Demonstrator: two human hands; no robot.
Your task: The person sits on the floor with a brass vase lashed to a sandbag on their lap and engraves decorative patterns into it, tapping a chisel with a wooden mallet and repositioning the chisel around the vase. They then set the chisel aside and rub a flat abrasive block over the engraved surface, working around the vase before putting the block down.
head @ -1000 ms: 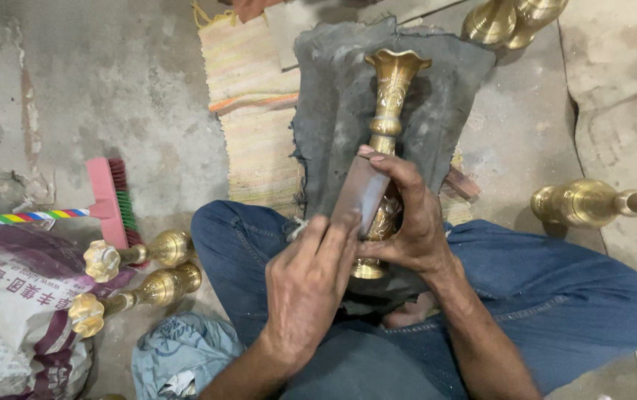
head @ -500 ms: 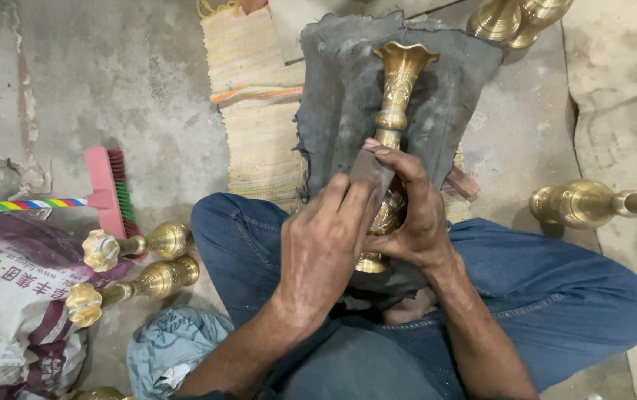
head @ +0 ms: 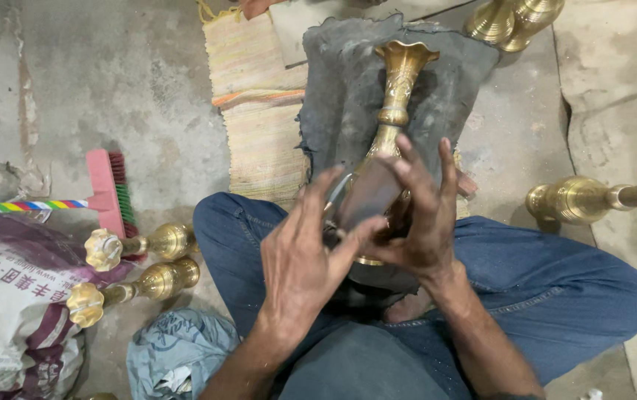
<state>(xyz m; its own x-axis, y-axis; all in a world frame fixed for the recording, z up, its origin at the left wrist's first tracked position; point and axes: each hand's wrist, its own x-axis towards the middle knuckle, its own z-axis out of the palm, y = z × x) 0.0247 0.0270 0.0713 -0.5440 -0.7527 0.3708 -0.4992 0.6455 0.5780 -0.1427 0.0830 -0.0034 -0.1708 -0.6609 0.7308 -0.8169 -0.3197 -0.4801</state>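
Seemingly midway, both the left hand [head: 300, 259] and right hand [head: 418, 226], fingers splayed wide, press a dark abrasive sheet [head: 366, 196] against the brass vase [head: 396, 96], whose neck already shines.

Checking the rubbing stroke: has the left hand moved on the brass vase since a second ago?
Yes. The left hand slid down toward the lap, away from the brass vase neck, fingers now spread.
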